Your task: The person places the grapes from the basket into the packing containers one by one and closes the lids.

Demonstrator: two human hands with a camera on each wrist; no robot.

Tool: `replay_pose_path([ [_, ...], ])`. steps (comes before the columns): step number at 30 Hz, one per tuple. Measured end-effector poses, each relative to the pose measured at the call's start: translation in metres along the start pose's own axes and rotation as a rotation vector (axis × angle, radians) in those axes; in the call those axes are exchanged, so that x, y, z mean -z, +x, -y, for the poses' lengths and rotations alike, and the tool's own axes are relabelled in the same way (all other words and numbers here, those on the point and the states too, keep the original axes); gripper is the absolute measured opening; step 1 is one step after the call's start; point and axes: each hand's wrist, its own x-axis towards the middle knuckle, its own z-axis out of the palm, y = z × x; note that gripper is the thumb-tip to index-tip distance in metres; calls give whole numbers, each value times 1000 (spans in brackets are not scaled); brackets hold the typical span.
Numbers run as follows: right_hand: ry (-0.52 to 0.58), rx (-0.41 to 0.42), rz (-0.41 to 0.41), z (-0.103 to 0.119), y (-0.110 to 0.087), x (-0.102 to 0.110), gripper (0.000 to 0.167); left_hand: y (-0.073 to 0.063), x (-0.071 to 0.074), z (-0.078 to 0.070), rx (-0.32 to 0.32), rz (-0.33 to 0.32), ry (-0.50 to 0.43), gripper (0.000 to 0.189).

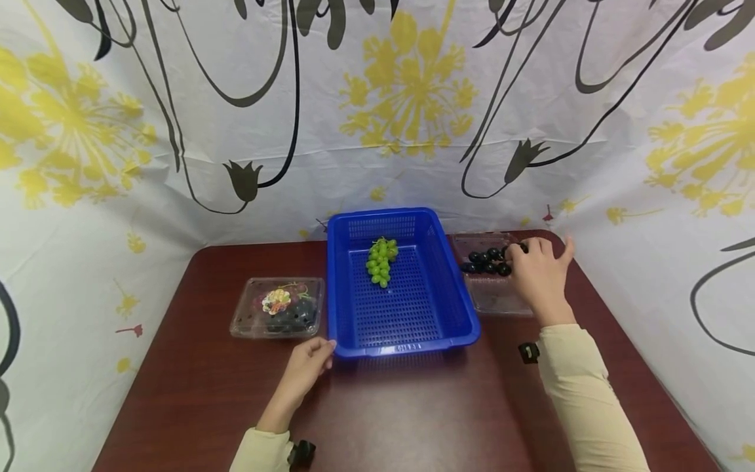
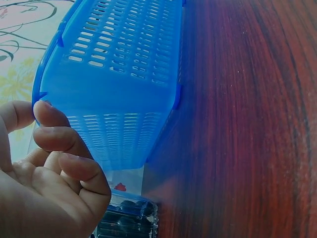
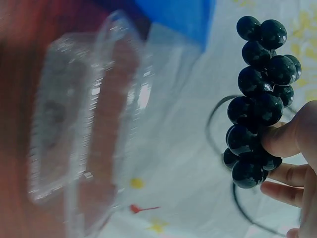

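My right hand [image 1: 539, 275] pinches a bunch of black grapes [image 3: 257, 99] by one end. The bunch hangs over an open clear plastic clamshell box [image 1: 501, 298] at the right; no other fruit shows inside that box in the right wrist view. With thumb and forefinger, my left hand [image 1: 307, 364] grips the near left corner of a blue plastic basket [image 1: 460, 308], its other fingers curled loosely below the rim. A bunch of green grapes [image 1: 382, 262] lies on the basket's slotted floor, towards the back.
Left of the basket sits a closed clear plastic box [image 1: 244, 321] holding dark fruit, with a colourful label on its lid. All of this stands on a dark red wooden table [image 1: 413, 413]. A white patterned cloth [image 1: 377, 177] hangs behind it and along both sides.
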Motion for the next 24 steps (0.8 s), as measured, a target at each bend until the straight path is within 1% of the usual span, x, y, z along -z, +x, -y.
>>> replay_pose_path([
  [6,12,-30,25,-21,-4,-20,8,-2,-1,0,-9,3,-3,24],
  [8,10,-35,51,-26,-7,-29,10,-4,1,1,-3,12,-18,25],
  [14,-15,-55,126,-34,-14,-58,19,-11,4,5,12,21,-12,28],
  [20,-29,-43,168,-38,-9,-73,21,-6,4,3,6,-8,-23,26],
  [24,-33,-54,191,-47,-7,-75,17,-2,-1,3,3,10,-37,26],
])
